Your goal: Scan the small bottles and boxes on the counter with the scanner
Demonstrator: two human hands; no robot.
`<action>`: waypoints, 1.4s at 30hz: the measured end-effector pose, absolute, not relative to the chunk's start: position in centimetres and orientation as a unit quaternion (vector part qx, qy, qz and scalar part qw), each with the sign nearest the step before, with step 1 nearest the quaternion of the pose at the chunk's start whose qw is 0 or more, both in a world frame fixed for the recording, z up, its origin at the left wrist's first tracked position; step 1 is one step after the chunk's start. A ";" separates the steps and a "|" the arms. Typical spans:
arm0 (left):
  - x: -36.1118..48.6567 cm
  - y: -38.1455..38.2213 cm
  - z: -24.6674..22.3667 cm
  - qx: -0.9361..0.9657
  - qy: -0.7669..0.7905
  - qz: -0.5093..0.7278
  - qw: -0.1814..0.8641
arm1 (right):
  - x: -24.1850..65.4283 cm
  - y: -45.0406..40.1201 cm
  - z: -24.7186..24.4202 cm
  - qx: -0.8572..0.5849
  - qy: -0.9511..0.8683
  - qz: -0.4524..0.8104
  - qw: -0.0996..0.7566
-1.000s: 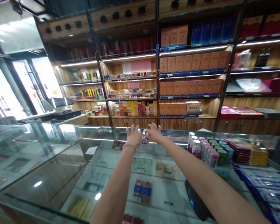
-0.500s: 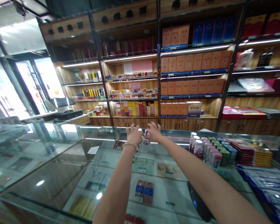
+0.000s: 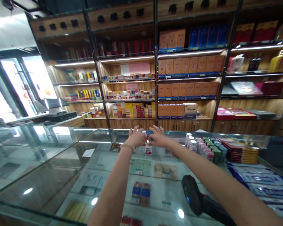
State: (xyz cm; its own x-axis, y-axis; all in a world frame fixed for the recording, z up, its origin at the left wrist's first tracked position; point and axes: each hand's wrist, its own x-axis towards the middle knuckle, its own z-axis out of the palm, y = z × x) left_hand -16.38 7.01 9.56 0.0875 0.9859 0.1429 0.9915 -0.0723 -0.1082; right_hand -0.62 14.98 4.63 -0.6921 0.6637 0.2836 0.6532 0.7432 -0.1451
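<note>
Both my hands reach out over the glass display counter (image 3: 122, 157), side by side. A small clear jar with a white lid and pink contents or label (image 3: 148, 149) stands on the glass between and just below my thumbs. A second white-lidded jar (image 3: 144, 133) shows partly behind my fingers. My left hand (image 3: 136, 138), a pale bracelet at its wrist, has its fingers raised and apart at the left of the jars. My right hand (image 3: 158, 137) curves in from the right, fingers apart and thumb close to the front jar's lid. Whether the thumbs touch it is unclear.
A black handheld scanner (image 3: 192, 194) lies under my right forearm. To the right stand white-lidded jars (image 3: 192, 145), rows of pink, green and blue containers (image 3: 208, 149), stacked red-and-gold packs (image 3: 238, 152) and blue-white packets (image 3: 261, 179). Shelves of boxes (image 3: 188, 91) line the back wall.
The view has shifted slightly to the right, so more of the scanner shows. My hands stay around the jars, with the left fingers less spread and the front jar more exposed.
</note>
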 end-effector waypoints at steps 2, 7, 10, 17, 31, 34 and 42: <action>-15.7 6.7 9.9 -0.750 -0.657 -0.009 0.082 | 0.8 14.1 4.4 -0.350 -0.922 0.013 0.164; -13.8 5.5 10.2 -0.781 -0.619 0.002 0.080 | 3.8 11.7 4.1 -0.339 -0.925 0.004 0.170; -12.8 4.5 10.2 -0.795 -0.600 0.001 0.089 | 4.9 10.6 4.1 -0.337 -0.926 0.002 0.170; -12.1 2.1 9.9 -0.796 -0.601 -0.017 0.076 | 5.8 9.0 4.1 -0.348 -0.920 0.012 0.177; -12.3 0.9 2.5 -0.733 -0.665 -0.114 0.085 | 7.3 8.0 2.7 -0.379 -0.911 0.026 0.160; -12.7 0.9 1.8 -0.730 -0.667 -0.123 0.083 | 7.3 7.8 2.6 -0.382 -0.910 0.033 0.155; -11.7 0.7 1.9 -0.724 -0.675 -0.124 0.073 | 6.7 7.3 2.4 -0.389 -0.906 0.045 0.161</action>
State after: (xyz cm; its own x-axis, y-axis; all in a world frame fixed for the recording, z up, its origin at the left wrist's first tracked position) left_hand -11.72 0.75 1.94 0.0588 0.9585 0.2789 0.9949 -0.0791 0.0620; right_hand 6.70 7.34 2.42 -0.6451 0.7198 0.2564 0.6906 0.6928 -0.2077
